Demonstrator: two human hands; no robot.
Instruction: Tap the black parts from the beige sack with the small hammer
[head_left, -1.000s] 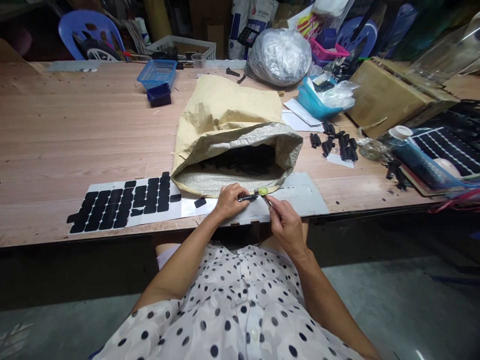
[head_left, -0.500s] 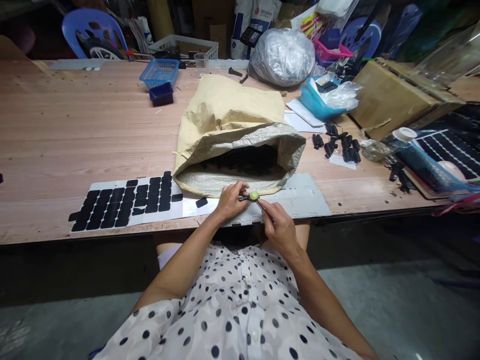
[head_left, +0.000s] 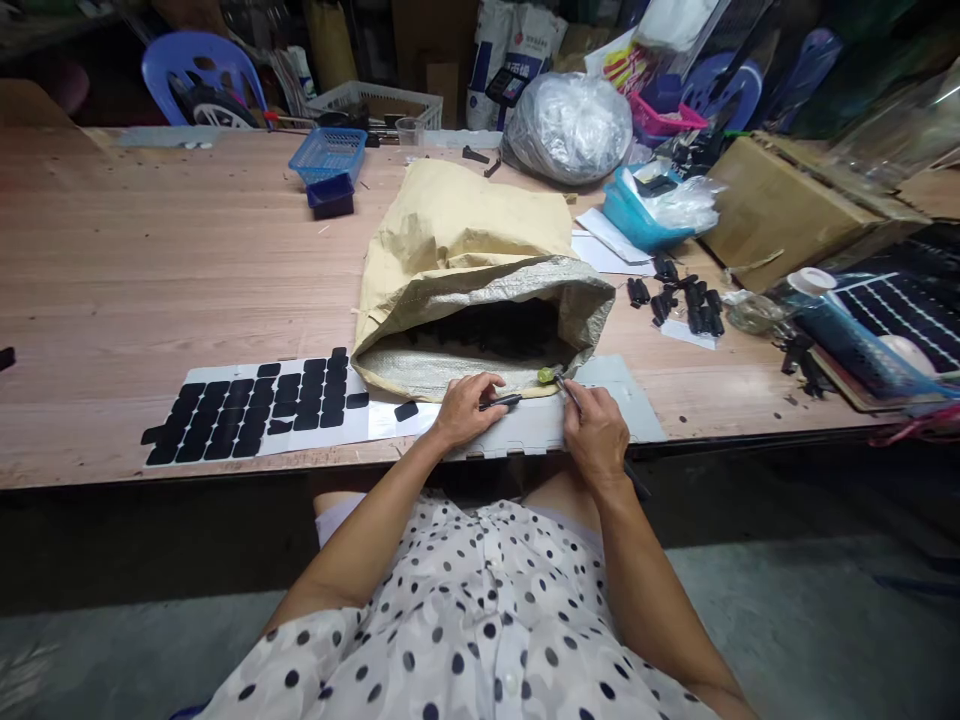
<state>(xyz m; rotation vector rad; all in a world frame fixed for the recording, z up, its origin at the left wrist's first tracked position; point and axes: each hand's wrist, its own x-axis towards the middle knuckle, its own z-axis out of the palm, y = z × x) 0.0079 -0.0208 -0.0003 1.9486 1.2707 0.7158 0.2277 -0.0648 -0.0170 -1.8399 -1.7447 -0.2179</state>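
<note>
My left hand (head_left: 466, 408) rests at the front of the grey board (head_left: 619, 398), its thumb and fingers closed on a small slim black part (head_left: 501, 402). To its right, my right hand (head_left: 597, 422) grips the thin handle of a small hammer-like tool (head_left: 547, 376) with a yellow-green head. The tool's head is apart from the black part, just in front of the sack. Behind both hands lies a tan woven sack (head_left: 465, 215), its mouth gaping toward me, with many dark pieces (head_left: 502, 325) inside that I cannot make out singly.
Left of my hands, a white sheet (head_left: 358, 428) carries rows of black rounded pads (head_left: 225, 415). Black parts (head_left: 697, 300) lie in a pile to the right, near a cardboard box (head_left: 787, 200). Further back are blue baskets (head_left: 330, 155), a turquoise bowl (head_left: 637, 215) and a stuffed plastic bag (head_left: 570, 125).
My right hand has moved right with the yellow-green-headed tool, away from the black part. My left hand stays in nearly the same place. The whole view has shifted slightly.
</note>
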